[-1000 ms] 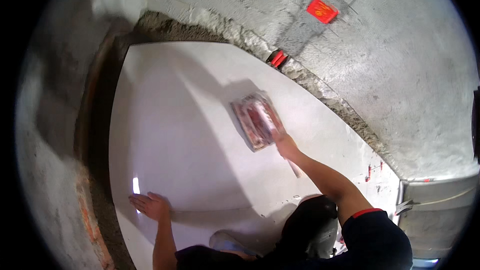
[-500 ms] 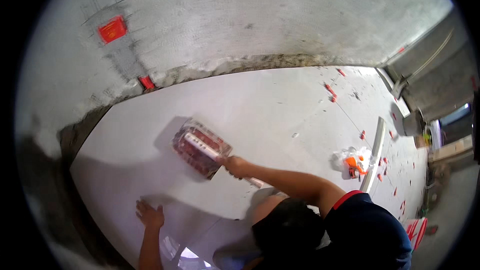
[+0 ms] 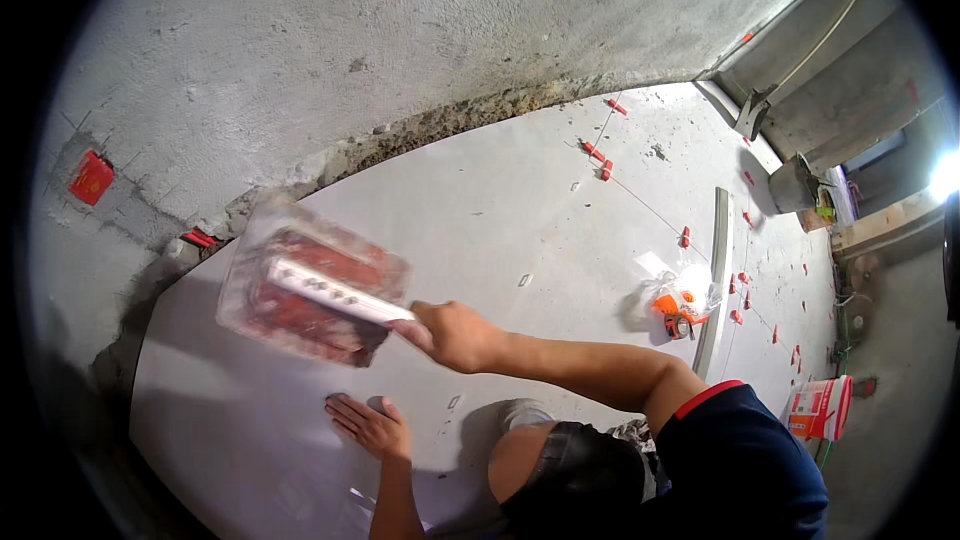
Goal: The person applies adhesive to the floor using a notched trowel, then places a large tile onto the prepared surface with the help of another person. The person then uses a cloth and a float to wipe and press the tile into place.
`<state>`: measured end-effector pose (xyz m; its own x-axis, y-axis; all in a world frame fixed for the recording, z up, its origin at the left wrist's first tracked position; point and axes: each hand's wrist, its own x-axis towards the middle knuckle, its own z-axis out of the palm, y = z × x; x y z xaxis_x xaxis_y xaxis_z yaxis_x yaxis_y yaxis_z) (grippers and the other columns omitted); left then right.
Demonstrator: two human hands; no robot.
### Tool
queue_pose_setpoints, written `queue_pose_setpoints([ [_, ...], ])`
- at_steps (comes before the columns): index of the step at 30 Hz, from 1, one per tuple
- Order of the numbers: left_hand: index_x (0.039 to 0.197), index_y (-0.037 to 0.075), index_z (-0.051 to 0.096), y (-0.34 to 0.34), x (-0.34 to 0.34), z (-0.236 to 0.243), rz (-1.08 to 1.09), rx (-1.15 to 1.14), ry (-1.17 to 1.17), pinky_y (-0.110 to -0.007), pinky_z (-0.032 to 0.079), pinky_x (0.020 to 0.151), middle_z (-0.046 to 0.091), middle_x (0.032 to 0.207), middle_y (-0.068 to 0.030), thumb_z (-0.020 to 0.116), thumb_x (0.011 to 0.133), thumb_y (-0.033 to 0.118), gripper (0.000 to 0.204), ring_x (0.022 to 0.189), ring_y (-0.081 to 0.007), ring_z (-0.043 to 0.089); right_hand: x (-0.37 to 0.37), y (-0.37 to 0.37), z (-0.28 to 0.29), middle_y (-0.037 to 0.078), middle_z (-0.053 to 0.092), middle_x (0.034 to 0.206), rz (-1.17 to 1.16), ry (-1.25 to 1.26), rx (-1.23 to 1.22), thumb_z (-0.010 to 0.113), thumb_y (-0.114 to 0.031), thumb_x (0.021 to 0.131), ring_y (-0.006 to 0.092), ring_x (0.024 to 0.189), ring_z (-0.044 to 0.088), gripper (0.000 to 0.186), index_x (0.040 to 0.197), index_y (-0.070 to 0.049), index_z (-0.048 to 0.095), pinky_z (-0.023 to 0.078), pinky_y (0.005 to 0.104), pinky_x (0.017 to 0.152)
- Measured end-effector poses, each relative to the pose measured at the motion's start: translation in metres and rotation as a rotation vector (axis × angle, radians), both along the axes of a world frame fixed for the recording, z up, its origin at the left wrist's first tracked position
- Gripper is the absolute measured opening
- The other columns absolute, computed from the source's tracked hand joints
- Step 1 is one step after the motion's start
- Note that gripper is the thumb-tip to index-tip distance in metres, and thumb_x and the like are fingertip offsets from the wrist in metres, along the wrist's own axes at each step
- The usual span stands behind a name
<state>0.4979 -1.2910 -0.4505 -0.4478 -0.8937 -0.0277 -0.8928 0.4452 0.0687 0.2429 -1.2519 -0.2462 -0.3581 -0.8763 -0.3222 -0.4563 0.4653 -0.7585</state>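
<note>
My right hand grips the white handle of a flat rectangular paddle with a reddish-brown middle and a pale, see-through-looking rim. The paddle is smeared by motion and looks raised above the large pale floor tile. On the tile nearer to me, my left hand lies flat with fingers stretched out and nothing in it. My bent knee is beside it, to the right.
Rough grey wall runs along the tile's far edge. Red tile clips stand along the joints. Rightward are a clear bag, an orange tape measure, a long straightedge, a white-and-red bucket and a dark bucket.
The paddle has swung left and up, looking larger and nearer to me. My left hand has shifted right over the tile. The whole view has turned, too.
</note>
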Motion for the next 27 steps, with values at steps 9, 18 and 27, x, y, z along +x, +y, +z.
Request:
queue_pose_setpoints([
  [9, 0.149, -0.01, 0.009, 0.02, -0.022, 0.009, -0.09, 0.096, -0.006, -0.051, 0.007, 0.12, 0.005, 0.156, -0.0326, 0.041, 0.096, 0.044, 0.082, 0.147, -0.0454, 0.006, -0.088, 0.036, -0.044, 0.003, 0.049, 0.06, -0.372, -0.317, 0.38, 0.041, -0.063, 0.096, 0.0154, 0.047, 0.051, 0.065, 0.078, -0.003, 0.055, 0.044, 0.0325, 0.042],
  [18, 0.15, -0.009, 0.009, 0.021, -0.025, 0.007, -0.056, 0.096, 0.032, -0.052, 0.006, 0.12, 0.004, 0.157, -0.032, 0.043, 0.094, 0.042, 0.083, 0.147, -0.0453, 0.005, -0.099, 0.065, -0.077, 0.026, 0.065, 0.085, -0.323, 0.135, 0.224, 0.031, -0.059, 0.1, 0.0408, 0.077, 0.063, 0.07, 0.11, 0.004, 0.06, 0.052, 0.047, 0.073],
  [27, 0.15, -0.01, 0.012, 0.019, -0.03, 0.017, -0.168, 0.096, -0.001, -0.051, 0.008, 0.12, 0.009, 0.157, -0.0313, 0.039, 0.097, 0.041, 0.078, 0.147, -0.0431, 0.007, -0.124, 0.061, -0.102, 0.006, 0.051, 0.062, -0.488, -0.211, 0.316, 0.04, -0.058, 0.098, 0.0168, 0.048, 0.051, 0.061, 0.093, 0.0, 0.058, 0.044, 0.0341, 0.042],
])
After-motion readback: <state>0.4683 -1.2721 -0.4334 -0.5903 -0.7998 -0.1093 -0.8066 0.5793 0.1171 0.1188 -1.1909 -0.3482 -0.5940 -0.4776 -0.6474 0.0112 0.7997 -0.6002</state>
